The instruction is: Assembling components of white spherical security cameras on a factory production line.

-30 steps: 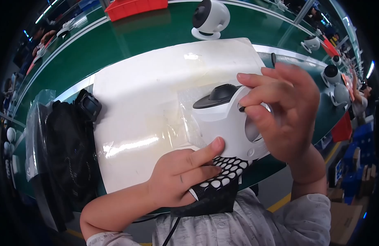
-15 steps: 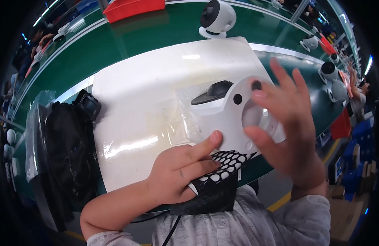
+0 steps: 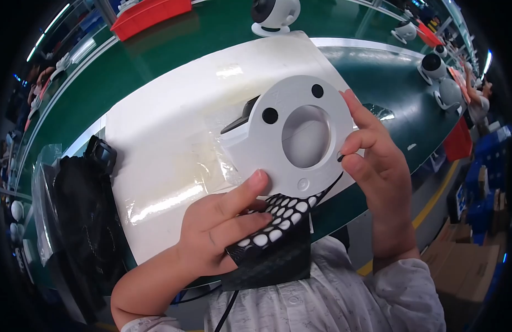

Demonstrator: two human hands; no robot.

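A white device like a camera lies tipped on its side, its round base (image 3: 273, 152) turned up toward me. Two black round pads (image 3: 270, 115) sit on the ring around the base's central opening; part of the dark front (image 3: 243, 116) shows at its left. My left hand (image 3: 220, 229) is closed on a black sheet with white round spots (image 3: 282, 217), and a fingertip rests against the device's lower edge. At the base's right edge, my right hand (image 3: 377, 157) pinches a small black pad (image 3: 340, 158) between thumb and index finger, other fingers touching the rim.
Beneath the device is a white board (image 3: 161, 133) on the green table (image 3: 173, 55). A black bag (image 3: 89, 216) and a small black camera (image 3: 101, 155) lie left. Another white device (image 3: 276, 15) and a red bin (image 3: 149, 16) stand beyond; cardboard boxes (image 3: 461, 254) are at lower right.
My right hand has come down to the base's right edge, with a small black pad now visible in its pinch. The base faces me more fully. The view has shifted slightly.
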